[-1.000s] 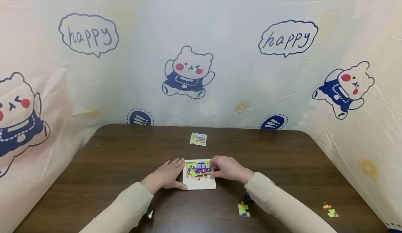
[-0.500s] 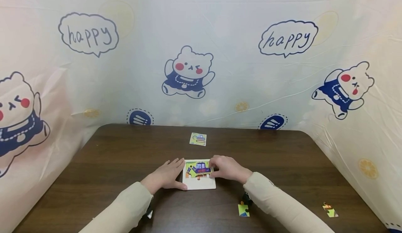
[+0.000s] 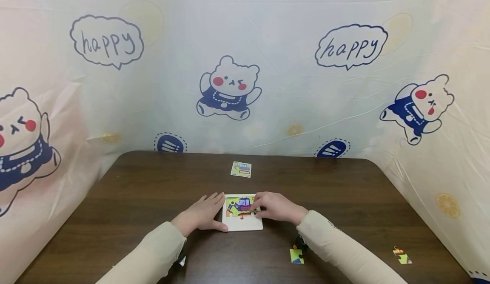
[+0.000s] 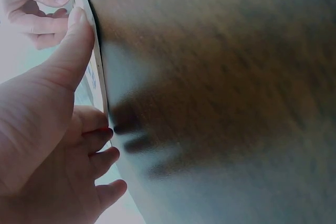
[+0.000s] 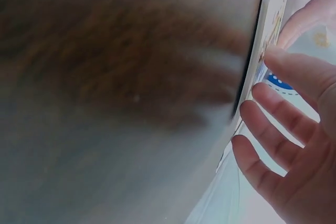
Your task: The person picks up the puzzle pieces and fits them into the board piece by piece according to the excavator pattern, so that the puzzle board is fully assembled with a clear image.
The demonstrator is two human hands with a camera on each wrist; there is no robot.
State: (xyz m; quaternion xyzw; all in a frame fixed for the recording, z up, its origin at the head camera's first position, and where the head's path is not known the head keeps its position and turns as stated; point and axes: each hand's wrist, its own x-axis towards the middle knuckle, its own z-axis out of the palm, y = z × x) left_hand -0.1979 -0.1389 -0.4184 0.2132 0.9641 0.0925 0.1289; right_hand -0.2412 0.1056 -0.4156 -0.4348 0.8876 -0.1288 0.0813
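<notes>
Bear-printed curtain (image 3: 291,75) behind brown table (image 3: 153,190).
Left hand (image 3: 202,213), outspread, touches puzzle tray (image 3: 242,225) below centre; loose-fingered right hand (image 3: 279,207) partly covers its right side; pieces (image 3: 295,257) lower right.

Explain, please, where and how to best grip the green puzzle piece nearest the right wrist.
Probably pinch the green puzzle piece by its left and right edges, from the near side: it lies flat, its orange knob points away, and the right sleeve is close on the right.
</notes>
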